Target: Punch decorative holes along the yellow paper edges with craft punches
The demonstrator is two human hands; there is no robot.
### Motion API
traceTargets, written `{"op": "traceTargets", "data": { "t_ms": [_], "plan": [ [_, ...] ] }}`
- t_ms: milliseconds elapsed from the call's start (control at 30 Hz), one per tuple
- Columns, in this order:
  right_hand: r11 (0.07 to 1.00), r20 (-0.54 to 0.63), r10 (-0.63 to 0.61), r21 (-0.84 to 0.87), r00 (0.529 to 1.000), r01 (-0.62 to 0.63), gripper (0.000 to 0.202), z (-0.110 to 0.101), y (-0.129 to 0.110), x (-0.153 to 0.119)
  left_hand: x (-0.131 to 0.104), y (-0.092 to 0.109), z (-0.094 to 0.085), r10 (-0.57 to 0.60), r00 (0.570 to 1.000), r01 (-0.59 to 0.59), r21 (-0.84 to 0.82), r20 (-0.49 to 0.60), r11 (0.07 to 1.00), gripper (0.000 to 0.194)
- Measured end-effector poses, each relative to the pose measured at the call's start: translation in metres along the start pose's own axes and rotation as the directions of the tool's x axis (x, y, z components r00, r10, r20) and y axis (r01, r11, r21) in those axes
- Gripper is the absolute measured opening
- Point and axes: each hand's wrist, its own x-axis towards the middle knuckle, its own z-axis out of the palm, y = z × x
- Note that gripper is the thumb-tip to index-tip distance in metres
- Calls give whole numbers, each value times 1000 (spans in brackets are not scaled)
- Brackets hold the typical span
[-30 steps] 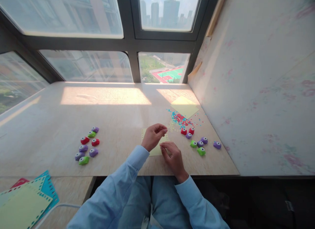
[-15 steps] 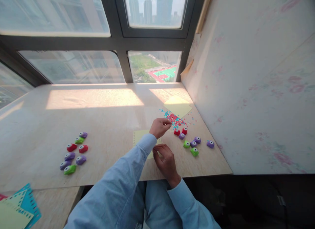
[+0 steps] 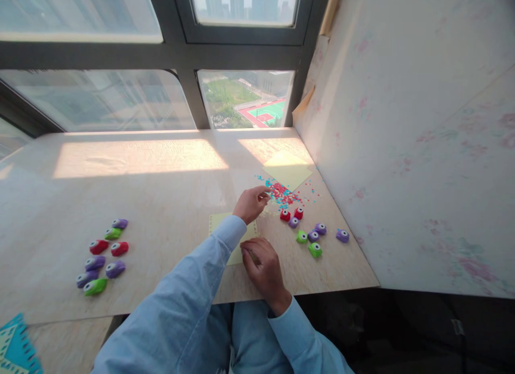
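Note:
My left hand (image 3: 251, 203) reaches over the yellow sheet with its fingertips pinched at the left edge of a scattered heap of red and blue confetti (image 3: 281, 194). What its fingers hold, if anything, is too small to make out. Lower down, my right hand (image 3: 263, 269) rests over the right part of the yellow sheet (image 3: 217, 222), its fingers curled together and their contents hidden. Small holes run along the sheet's left edge. Just right of my hands sit several punches, among them a red punch (image 3: 285, 215) and a green punch (image 3: 315, 249).
Several more punches, including a purple punch (image 3: 115, 269), stand at the left of the table (image 3: 169, 202). Another yellow sheet (image 3: 287, 171) lies behind the confetti. Blue and pale papers (image 3: 20, 344) are at the lower left. A wall (image 3: 422, 148) bounds the right side.
The view has shifted, so the window and the left punches appear displaced. My left hand stays by the confetti and my right hand over the sheet, with fingers still closed.

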Motion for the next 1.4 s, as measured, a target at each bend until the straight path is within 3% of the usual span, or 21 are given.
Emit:
{"op": "traceTargets", "data": {
  "t_ms": [100,233,400,567,833,967,1067,1233,1400],
  "plan": [
    [1000,-2,18,7,1000,-18,20,0,0,0,-1,-1,-9,-15,1000,14,-46,-25,999,17],
    [999,-8,31,15,999,-31,20,0,0,0,1,-2,-14,-34,999,31,-88,-38,996,22],
    [999,-5,45,7,999,-45,19,-1,-1,0,4,-3,-18,34,999,-34,-24,-10,999,19],
    [999,-43,27,17,999,-27,18,-2,-2,-1,-4,-4,-42,7,999,-10,-59,-54,998,20],
    [999,-148,39,38,988,-33,17,-4,-4,-1,-56,-18,-77,-25,993,33,69,-118,997,32],
    [990,-176,128,86,976,-114,17,-8,-5,-5,-92,-30,-83,99,984,-61,241,-149,969,24],
    [963,-222,257,135,941,-231,20,-12,-4,-9,-118,-39,-83,231,969,-185,357,-89,915,23],
    [914,-336,404,174,851,-365,25,-19,2,-18,-152,-57,-80,305,951,-295,433,47,852,37],
    [923,-324,380,81,866,-375,26,-32,3,-21,-164,-68,-77,301,949,-310,462,95,831,41]
  ]
}}
